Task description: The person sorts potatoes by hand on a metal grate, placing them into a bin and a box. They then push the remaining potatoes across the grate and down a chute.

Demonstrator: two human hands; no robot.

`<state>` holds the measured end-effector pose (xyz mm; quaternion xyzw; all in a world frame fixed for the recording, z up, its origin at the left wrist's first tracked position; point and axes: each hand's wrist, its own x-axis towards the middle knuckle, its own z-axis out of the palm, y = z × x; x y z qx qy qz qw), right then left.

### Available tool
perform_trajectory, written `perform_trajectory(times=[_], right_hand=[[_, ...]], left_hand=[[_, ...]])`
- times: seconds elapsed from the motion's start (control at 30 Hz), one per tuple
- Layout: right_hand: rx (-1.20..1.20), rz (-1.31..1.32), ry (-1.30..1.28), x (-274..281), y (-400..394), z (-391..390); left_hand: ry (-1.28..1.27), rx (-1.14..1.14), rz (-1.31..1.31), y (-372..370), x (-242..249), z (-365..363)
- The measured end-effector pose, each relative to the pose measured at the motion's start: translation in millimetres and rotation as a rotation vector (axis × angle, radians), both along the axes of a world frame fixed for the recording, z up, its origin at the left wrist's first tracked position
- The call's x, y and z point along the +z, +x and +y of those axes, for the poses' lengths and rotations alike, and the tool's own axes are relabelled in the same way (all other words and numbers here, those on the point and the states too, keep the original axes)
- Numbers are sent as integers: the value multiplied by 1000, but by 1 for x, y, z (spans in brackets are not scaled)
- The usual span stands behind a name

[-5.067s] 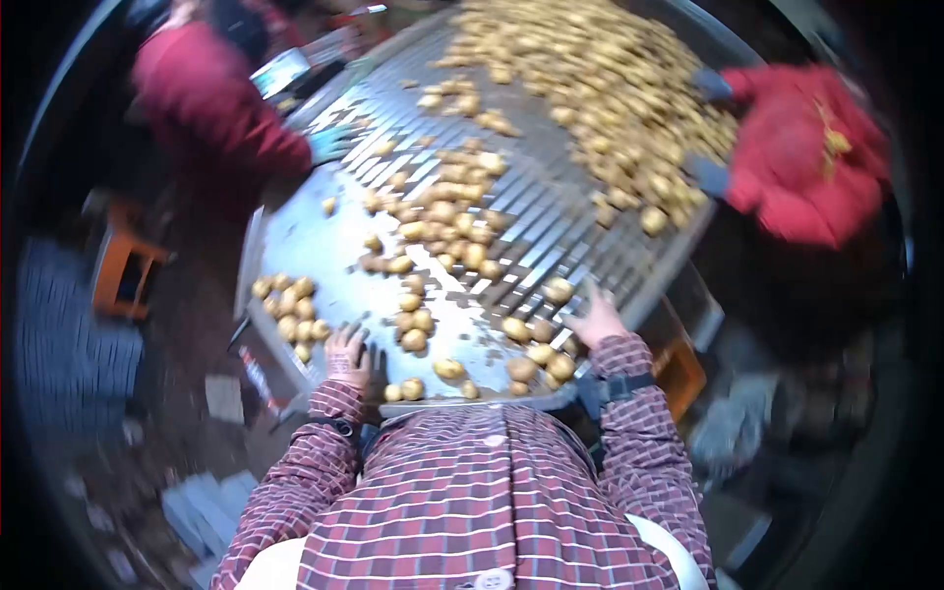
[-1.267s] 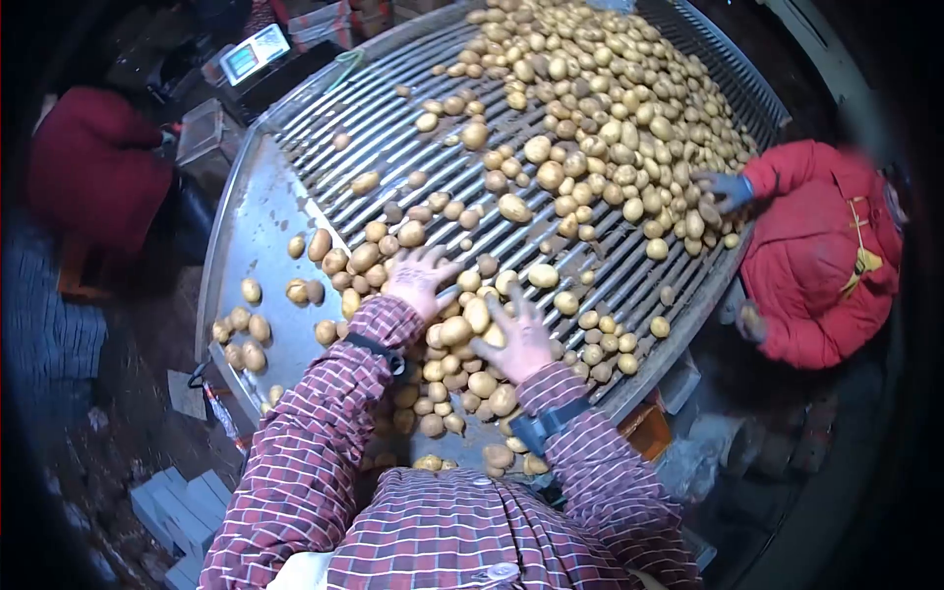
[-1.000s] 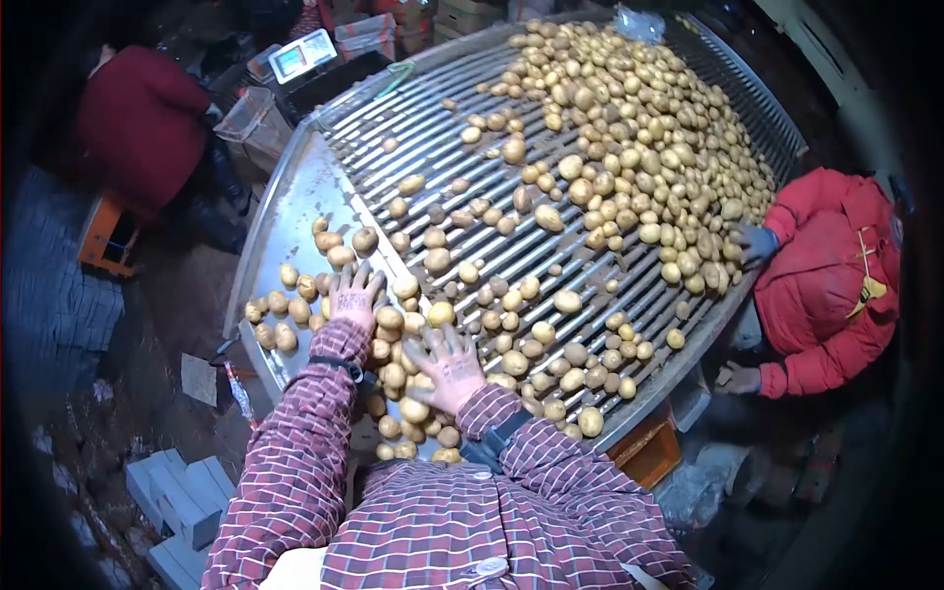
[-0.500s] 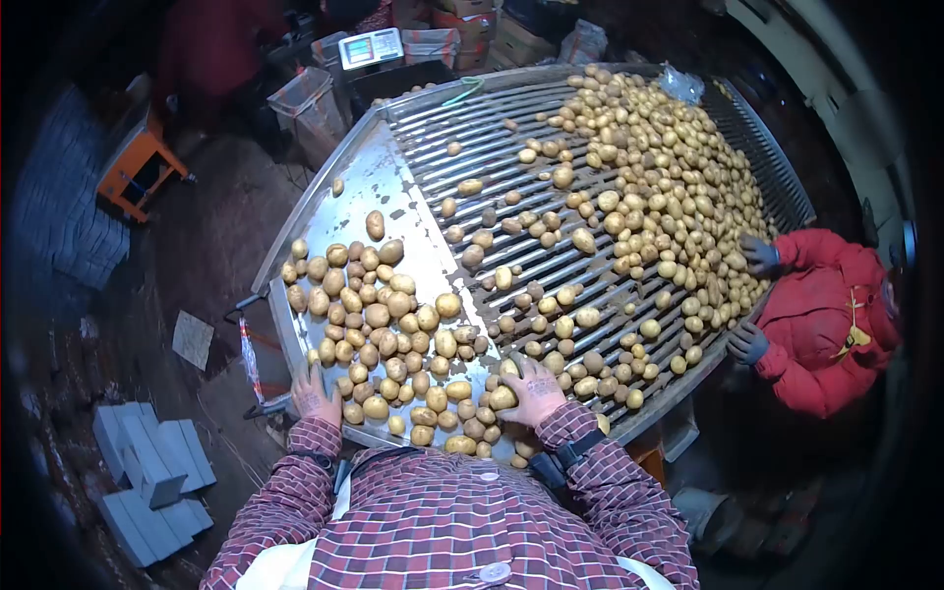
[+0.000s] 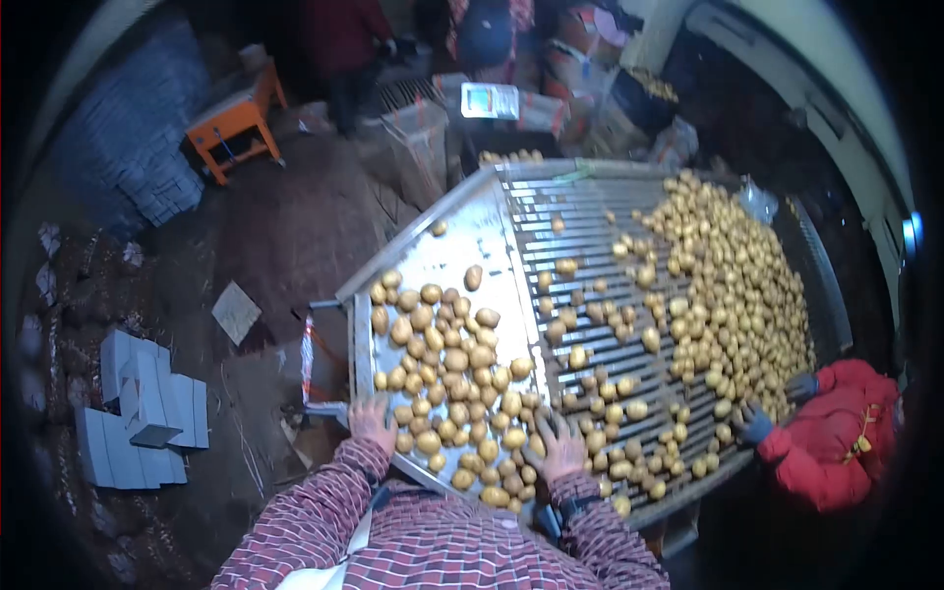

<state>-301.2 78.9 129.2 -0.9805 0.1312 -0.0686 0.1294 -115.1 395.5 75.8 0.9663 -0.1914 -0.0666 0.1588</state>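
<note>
My left hand (image 5: 374, 424) rests at the near left rim of the sorting table, fingers stretched out, beside the potatoes. Among potatoes at the near edge lies my right hand (image 5: 560, 448), fingers spread, touching some but gripping none that I can see. Between and ahead of my hands, a group of potatoes (image 5: 455, 360) covers part of the smooth metal plate (image 5: 482, 236). More potatoes lie scattered over the slatted rack (image 5: 541, 202) to the right, where a large potato heap (image 5: 733, 265) spreads toward the far side.
At the right, a co-worker in a red jacket (image 5: 836, 442) has gloved hands at the heap's edge. A scale display (image 5: 490, 100) stands beyond the table. Grey blocks (image 5: 147, 403) and an orange stand (image 5: 236, 128) are on the left. Other people stand at the back.
The view has shifted, so the table appears lower and farther right. My hands remain along its near edge, fingers spread. The co-worker's nearer hand has moved from the rim onto the potatoes.
</note>
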Motion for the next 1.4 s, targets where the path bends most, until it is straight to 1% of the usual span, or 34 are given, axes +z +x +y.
perform_trajectory(times=[0.07, 0.17, 0.23, 0.4, 0.47, 0.53, 0.6, 0.67, 0.73, 0.8, 0.83, 0.87, 0.93, 1.0, 1.07, 1.1, 1.13, 1.2, 1.27, 1.33, 1.37, 1.4], right_hand=[[-37, 16, -1, 1, 0, 3], [-64, 28, -3, 1, -1, 5], [-78, 26, -11, -5, -3, 4], [-91, 16, -10, -4, -3, 6], [-93, 6, -28, -5, -3, 8], [-97, 4, -49, -11, -4, 5], [-79, -3, -42, -13, -3, 4], [-83, 8, -55, -16, -3, 5], [-106, 17, -50, -18, -2, 6], [-129, 27, -87, -20, 0, 12], [-124, -1, -78, -32, 0, 9], [-156, 58, -63, -30, 2, 13], [-232, 122, -107, -29, 7, 25], [-274, 159, -108, -23, 15, 37], [-327, 204, -127, -25, 17, 42], [-338, 249, -137, -22, 18, 44], [-340, 261, -148, -23, 16, 45], [-400, 295, -124, -19, 14, 53], [-432, 274, -141, -19, 9, 68], [-439, 35, -187, -26, -2, 97], [-466, 128, -125, -12, -3, 116], [-469, 130, -129, -14, -4, 126]], left_hand=[[-57, -8, -7, 2, 3, 0], [-68, 6, -120, 0, -3, 1], [-48, -12, -69, 0, -6, 1], [-74, 6, -73, -1, -9, 1], [-75, -14, -116, 0, -8, -1], [-79, 33, -134, -2, -5, -3], [-98, -18, -96, 0, -2, -1], [-69, -12, -95, 0, 1, -2], [-67, -28, -152, 0, 1, -2], [-48, -31, -102, 0, 5, -1], [-36, -34, -79, 0, 5, -1], [-25, -39, -59, 1, 6, -2], [-2, -73, -67, 2, 9, -1], [21, -152, -4, 5, 21, 3], [-23, -243, 61, 9, 31, 9], [19, -301, 95, 10, 33, 10], [0, -357, 151, 11, 10, 8], [15, -398, 170, 14, 26, 12], [8, -439, 180, 22, 24, 11], [29, -557, 224, 29, 31, 16], [10, -559, 196, 29, 29, 17], [6, -562, 198, 30, 29, 17]])
